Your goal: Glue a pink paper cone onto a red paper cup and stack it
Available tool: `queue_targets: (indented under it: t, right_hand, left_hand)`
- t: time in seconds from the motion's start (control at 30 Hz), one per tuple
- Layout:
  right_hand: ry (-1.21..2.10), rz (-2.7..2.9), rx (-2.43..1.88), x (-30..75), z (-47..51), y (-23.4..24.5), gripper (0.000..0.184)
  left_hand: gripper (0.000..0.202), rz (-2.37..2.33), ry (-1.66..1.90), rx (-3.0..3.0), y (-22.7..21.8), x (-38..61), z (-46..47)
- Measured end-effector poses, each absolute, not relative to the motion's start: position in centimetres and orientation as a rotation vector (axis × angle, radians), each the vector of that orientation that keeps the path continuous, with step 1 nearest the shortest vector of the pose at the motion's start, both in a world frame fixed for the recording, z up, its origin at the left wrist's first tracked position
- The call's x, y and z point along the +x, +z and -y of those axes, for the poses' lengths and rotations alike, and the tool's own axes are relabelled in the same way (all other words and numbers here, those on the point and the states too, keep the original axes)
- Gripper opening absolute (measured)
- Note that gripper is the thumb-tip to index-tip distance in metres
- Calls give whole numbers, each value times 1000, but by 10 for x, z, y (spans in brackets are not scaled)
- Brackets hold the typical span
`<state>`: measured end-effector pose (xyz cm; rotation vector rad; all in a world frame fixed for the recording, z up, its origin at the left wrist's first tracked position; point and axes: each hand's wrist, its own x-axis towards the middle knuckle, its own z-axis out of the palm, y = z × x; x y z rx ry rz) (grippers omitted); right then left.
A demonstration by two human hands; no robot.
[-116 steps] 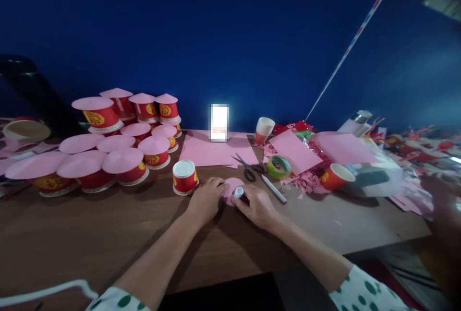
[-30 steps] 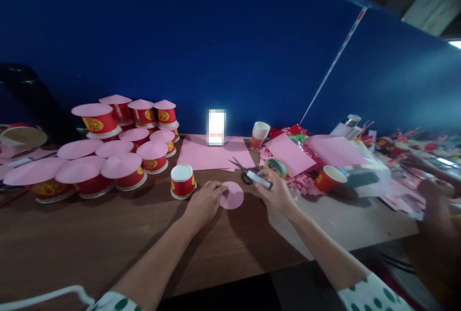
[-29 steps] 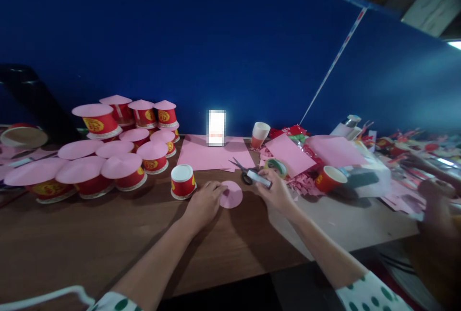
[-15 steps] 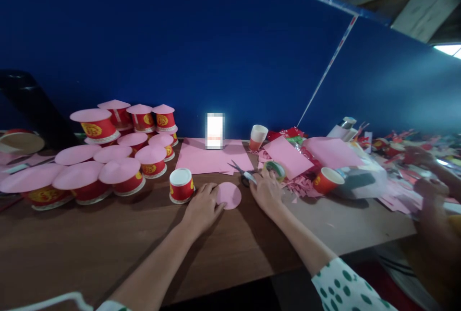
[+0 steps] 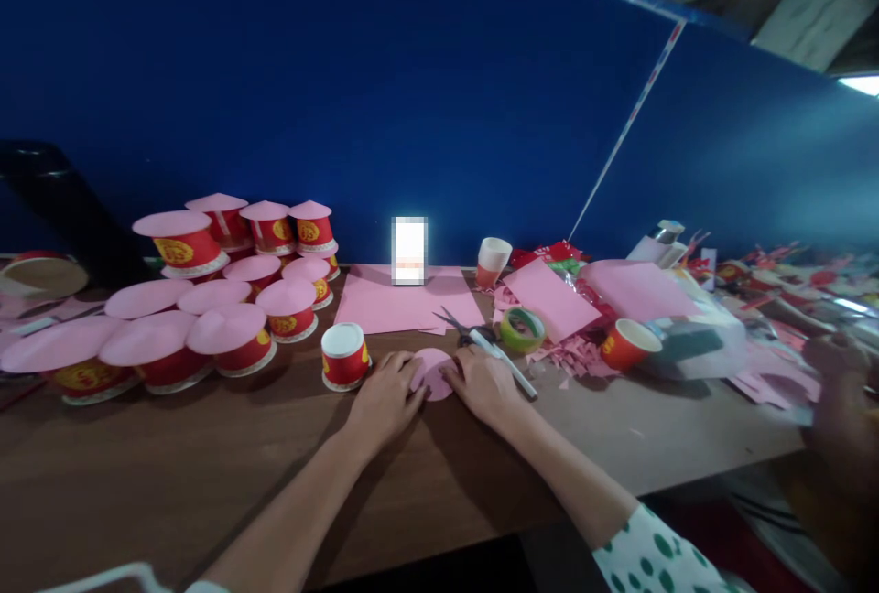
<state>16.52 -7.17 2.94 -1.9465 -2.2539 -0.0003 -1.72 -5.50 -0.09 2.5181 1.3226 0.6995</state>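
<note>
A small pink paper circle [image 5: 429, 371] lies on the brown table [image 5: 206, 465] between my two hands. My left hand [image 5: 383, 394] has its fingers curled onto the circle's left edge. The fingers of my right hand [image 5: 484, 382] pinch its right edge. A white stick [image 5: 514, 366] lies on the table just right of my right hand, with black scissors [image 5: 465, 329] behind it. An upturned red paper cup [image 5: 344, 356] stands just left of my left hand.
Several red cups capped with pink paper cones [image 5: 226, 323] crowd the left. Pink sheets [image 5: 405, 305], a green tape roll [image 5: 522, 329], a tipped red cup [image 5: 628, 343] and paper scraps lie at the back right. Another person's hand [image 5: 838, 382] is at the right edge.
My right hand carried the white stick to the scissors, laid it down on the table and came back to the pink circle. My left hand stayed on the circle.
</note>
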Motion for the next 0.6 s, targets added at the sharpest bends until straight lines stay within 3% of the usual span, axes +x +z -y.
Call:
queue_targets:
  t: [0.37, 0.6]
  right_hand:
    - [282, 2155, -1772, 171, 58, 25, 13]
    - [759, 1807, -1410, 182, 50, 12, 31]
  left_hand:
    - [44, -1257, 874, 2429, -9, -21, 52]
    - [41, -1223, 983, 2270, -2, -22, 51]
